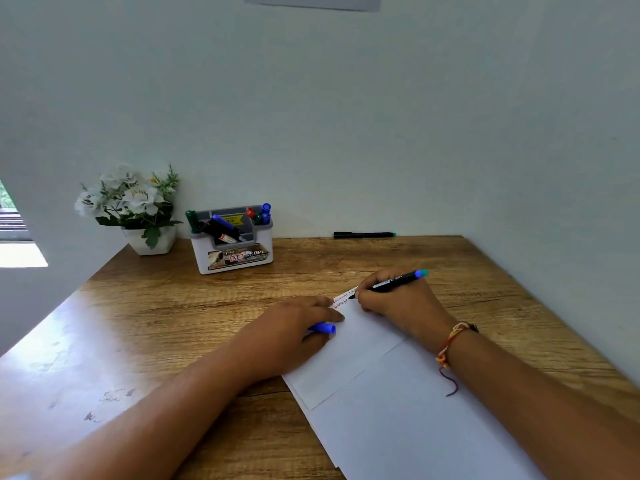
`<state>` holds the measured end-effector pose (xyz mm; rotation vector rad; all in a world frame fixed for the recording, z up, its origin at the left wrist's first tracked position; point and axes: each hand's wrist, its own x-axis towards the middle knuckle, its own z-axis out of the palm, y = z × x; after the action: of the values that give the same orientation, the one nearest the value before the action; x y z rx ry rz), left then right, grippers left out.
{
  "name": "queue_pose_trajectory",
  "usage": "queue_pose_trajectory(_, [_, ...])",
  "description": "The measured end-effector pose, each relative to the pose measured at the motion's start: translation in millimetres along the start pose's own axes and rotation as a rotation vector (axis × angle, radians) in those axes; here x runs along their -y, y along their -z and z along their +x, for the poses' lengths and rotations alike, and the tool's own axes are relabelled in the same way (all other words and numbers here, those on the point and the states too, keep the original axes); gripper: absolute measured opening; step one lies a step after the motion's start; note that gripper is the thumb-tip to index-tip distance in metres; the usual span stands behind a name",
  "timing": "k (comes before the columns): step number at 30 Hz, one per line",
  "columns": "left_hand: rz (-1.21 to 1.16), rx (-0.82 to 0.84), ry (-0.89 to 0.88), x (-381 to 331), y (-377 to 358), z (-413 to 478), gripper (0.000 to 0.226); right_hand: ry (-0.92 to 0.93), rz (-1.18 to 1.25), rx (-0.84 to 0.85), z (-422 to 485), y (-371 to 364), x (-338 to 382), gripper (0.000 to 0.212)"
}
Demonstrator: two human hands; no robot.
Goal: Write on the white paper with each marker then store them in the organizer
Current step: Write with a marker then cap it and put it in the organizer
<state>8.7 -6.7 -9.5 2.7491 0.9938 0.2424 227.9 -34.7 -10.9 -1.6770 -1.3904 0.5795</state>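
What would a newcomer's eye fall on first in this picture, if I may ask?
Most likely the two hands mid-desk: the right hand writes with a black marker at the top edge of the white paper, while the left hand rests on the sheet's edge and holds a blue cap. Next, the white organizer holding markers and the white flowers stand at the back left by the wall.

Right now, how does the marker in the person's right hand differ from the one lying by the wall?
The held marker is gripped by the right hand, tilted, tip on the white paper; the wall marker lies flat on the table, untouched. The held marker's back end is blue; the wall marker's is green. Both have slim black barrels.
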Motion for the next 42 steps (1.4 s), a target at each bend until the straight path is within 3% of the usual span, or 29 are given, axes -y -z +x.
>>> queue_pose_trajectory(42, [-0.038,-0.004,-0.004,-2.5,2.8,-1.7,0.043,-0.039,-0.027,-0.024,0.5,0.2,1.1,0.005])
